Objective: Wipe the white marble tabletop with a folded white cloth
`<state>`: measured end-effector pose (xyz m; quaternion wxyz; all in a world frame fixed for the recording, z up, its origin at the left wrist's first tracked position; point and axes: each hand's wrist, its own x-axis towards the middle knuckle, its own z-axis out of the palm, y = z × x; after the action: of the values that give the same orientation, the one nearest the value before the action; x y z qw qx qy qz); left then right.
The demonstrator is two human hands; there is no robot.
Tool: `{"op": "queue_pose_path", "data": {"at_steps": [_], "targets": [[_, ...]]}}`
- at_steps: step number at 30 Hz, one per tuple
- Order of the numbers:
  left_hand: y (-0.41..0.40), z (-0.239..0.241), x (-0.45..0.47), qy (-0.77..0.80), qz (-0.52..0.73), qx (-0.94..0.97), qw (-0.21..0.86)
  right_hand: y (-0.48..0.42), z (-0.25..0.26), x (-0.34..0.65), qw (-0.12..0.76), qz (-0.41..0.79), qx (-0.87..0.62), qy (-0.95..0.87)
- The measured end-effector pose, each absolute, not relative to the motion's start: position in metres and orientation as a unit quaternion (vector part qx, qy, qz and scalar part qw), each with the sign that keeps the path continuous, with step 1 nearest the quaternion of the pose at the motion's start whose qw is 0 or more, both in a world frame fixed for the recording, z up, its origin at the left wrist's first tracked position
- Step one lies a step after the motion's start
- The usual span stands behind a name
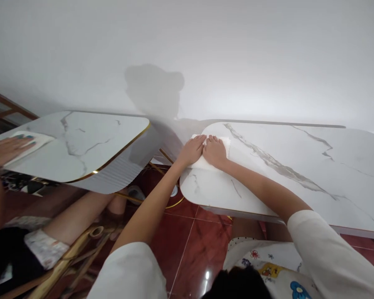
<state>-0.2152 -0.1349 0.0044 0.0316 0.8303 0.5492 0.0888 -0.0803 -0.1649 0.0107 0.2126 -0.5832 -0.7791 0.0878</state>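
Observation:
My left hand lies palm down on a white tissue or cloth, its fingers stretched toward the right. Beside it, touching, my right hand presses on the same sheet, palm down with fingers pointing away from me. Neither hand is wrapped around anything. The sheet rests flat near the rounded left end of a white marble-patterned table, and parts of it are hidden under my hands.
At left stands a similar gold-edged table, where another person's hand lies on a second white sheet. A white wall backs both tables. A bamboo chair stands on the red tiled floor.

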Motion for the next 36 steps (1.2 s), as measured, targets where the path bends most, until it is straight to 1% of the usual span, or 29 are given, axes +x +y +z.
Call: {"op": "queue_pose_path", "data": {"at_steps": [3,6,10,18,24,29,36], "targets": [[-0.108,0.006,-0.2,0.543,0.093,0.835,0.018,-0.14,0.01,-0.074,0.214,0.06,-0.623,-0.75],[-0.081,0.007,-0.185,0.527,0.109,0.843,0.009,-0.114,0.012,-0.062,0.204,0.073,-0.64,-0.737],[-0.048,0.006,-0.175,0.513,0.126,0.849,0.016,-0.085,0.013,-0.046,0.195,0.097,-0.623,-0.752],[-0.002,0.002,-0.176,0.536,0.131,0.833,0.036,-0.038,0.011,-0.037,0.185,0.091,-0.589,-0.781],[0.012,0.006,-0.17,0.563,0.128,0.816,0.039,-0.018,0.009,-0.033,0.198,0.076,-0.577,-0.788],[0.009,0.01,-0.163,0.568,0.122,0.813,0.025,-0.018,0.007,-0.03,0.209,0.072,-0.579,-0.785],[0.003,0.012,-0.126,0.549,0.115,0.828,0.004,-0.022,0.006,0.001,0.209,0.076,-0.6,-0.768]]}}
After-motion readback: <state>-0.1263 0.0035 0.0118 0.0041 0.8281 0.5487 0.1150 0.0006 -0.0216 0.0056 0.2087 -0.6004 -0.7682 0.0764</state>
